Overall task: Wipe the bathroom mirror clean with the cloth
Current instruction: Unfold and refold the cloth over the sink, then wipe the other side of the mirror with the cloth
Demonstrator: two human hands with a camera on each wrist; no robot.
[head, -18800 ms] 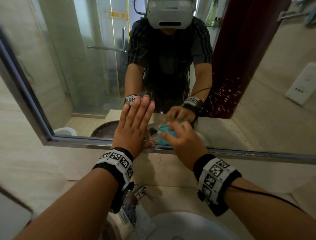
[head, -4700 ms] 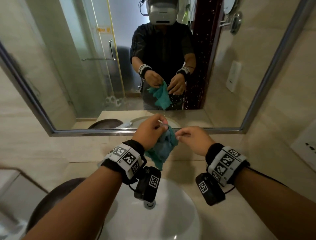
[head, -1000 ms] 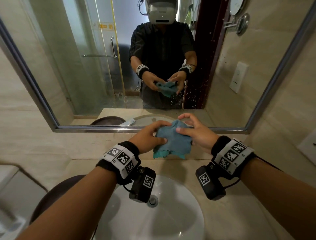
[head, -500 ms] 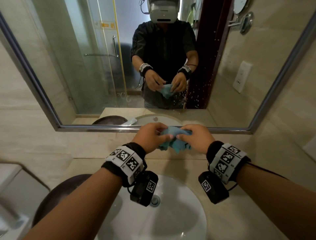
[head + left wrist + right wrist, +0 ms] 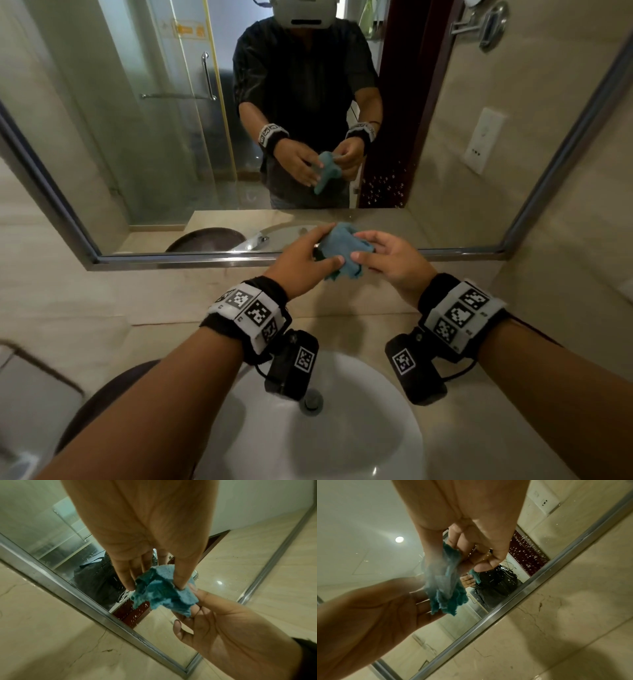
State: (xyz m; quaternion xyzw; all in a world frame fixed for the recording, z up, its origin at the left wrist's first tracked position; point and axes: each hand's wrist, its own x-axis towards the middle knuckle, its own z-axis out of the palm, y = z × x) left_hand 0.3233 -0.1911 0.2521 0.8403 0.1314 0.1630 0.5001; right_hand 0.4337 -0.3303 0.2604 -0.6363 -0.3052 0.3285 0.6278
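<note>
A: Grip?
B: Both pinching: left hand, right hand, on crumpled teal microfibre cloth, held before the lower edge of the steel-framed bathroom mirror.
A: Change?
B: Spread flat a second ago, now bunched. Wiping paused; water droplets remain.

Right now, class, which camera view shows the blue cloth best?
The left wrist view: the cloth is close and sharp. The head view shows it small; the right wrist view, partly blurred.
</note>
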